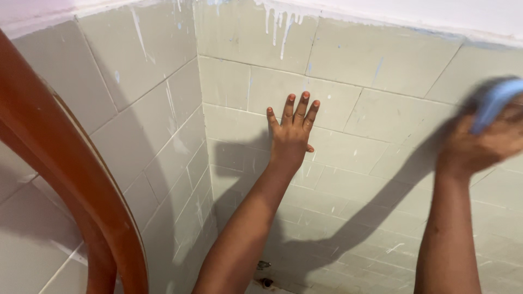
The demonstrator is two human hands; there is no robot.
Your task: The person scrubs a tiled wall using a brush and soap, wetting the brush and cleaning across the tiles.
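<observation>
At nine o'clock a curved reddish-brown frame arcs down beside the corner of the tiled wall. Toward the middle, your left hand lies flat on the pale tiles, fingers together and pointing to twelve, holding nothing. At three o'clock your right hand, blurred, grips a blue sponge against the wall.
</observation>
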